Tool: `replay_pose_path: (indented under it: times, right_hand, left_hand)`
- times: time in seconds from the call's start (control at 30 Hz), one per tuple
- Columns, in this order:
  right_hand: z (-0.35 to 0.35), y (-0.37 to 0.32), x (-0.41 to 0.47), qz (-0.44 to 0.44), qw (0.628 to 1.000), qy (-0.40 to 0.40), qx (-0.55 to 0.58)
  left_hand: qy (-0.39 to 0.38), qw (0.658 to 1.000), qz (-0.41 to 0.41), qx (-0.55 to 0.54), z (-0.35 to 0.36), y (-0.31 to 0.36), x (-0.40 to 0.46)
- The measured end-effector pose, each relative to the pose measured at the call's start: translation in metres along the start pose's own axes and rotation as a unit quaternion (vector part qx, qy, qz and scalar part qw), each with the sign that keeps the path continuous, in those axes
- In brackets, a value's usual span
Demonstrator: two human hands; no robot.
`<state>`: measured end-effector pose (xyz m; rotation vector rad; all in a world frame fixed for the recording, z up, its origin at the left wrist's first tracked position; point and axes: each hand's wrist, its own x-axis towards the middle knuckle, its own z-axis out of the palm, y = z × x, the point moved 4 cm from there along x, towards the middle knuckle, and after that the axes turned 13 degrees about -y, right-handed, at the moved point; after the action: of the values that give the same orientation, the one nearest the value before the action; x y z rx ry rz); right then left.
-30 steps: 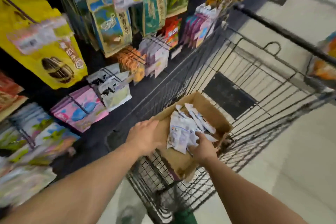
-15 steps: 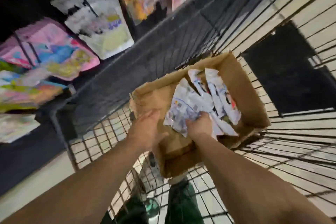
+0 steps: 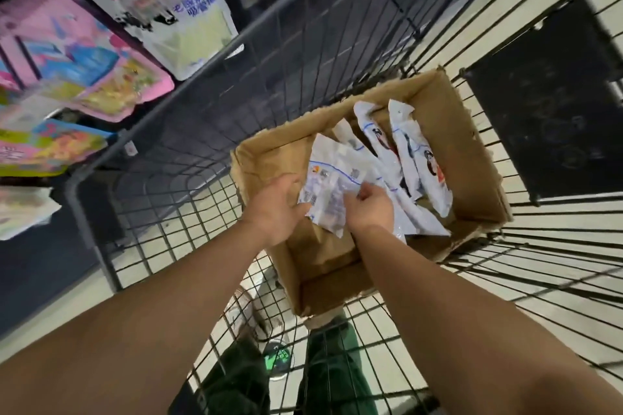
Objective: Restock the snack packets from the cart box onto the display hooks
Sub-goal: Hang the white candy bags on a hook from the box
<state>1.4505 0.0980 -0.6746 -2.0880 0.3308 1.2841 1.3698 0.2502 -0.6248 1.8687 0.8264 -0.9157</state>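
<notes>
Cart box (image 3: 468, 131), packets (image 3: 409, 152) lengthwise

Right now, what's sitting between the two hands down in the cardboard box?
In the head view, a bunch of white snack packets sits between the left hand and right hand, over the cardboard box; both hands touch it.

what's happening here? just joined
A person is reaching into a cardboard box that sits in a wire cart. Both hands are on a bunch of white snack packets: the left hand at its near left edge, the right hand gripping it from the right. More packets lie loose in the box. Nothing is being hung yet.
</notes>
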Motion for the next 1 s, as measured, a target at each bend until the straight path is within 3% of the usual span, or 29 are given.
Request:
replay_pose_path:
  times: [0.2,0.27,0.33,0.4,0.47,0.5,0.57,0.63,0.67,0.77,0.87,1.0]
  right_hand:
    - [0.014,-0.006,0.018,0.042,0.996,0.082,-0.007]
    - [0.017,-0.005,0.005,-0.016,0.994,0.096,-0.042]
    - [0.026,-0.005,-0.017,-0.108,0.990,0.044,-0.076]
    - [0.039,-0.003,-0.039,-0.166,0.981,-0.087,-0.046]
    - [0.045,0.000,-0.048,-0.187,0.965,-0.169,-0.072]
    - [0.042,0.001,-0.047,-0.191,0.964,-0.158,-0.096]
    - [0.017,0.005,-0.038,-0.181,0.975,-0.005,-0.131]
    - [-0.014,0.016,-0.029,-0.112,0.978,0.132,-0.119]
    - [-0.024,0.023,-0.024,-0.068,0.980,0.148,-0.117]
    - [-0.026,0.035,-0.012,-0.022,0.987,0.105,-0.118]
    - [-0.018,0.041,-0.011,-0.023,0.997,0.060,-0.048]
    - [0.001,0.030,-0.027,-0.104,0.986,-0.044,-0.121]
  left_hand:
    - [0.009,0.998,-0.003,-0.067,0.006,-0.007,0.016]
    - [0.001,0.989,0.001,-0.151,0.009,-0.006,0.017]
    - [-0.040,0.972,0.003,-0.233,0.013,0.001,0.015]
    - [-0.071,0.953,-0.011,-0.294,0.020,0.003,0.014]
    - [-0.060,0.957,-0.028,-0.283,0.024,0.002,0.013]
    - [-0.039,0.963,-0.037,-0.266,0.025,-0.001,0.015]
    - [-0.007,0.965,-0.053,-0.256,0.025,-0.007,0.017]
    - [-0.008,0.963,-0.066,-0.263,0.027,-0.011,0.016]
    - [-0.008,0.960,-0.068,-0.272,0.029,-0.013,0.017]
    - [-0.007,0.946,-0.072,-0.316,0.034,-0.019,0.020]
    - [-0.007,0.924,-0.067,-0.375,0.039,-0.018,0.019]
    - [-0.006,0.902,-0.081,-0.423,0.048,-0.010,0.005]
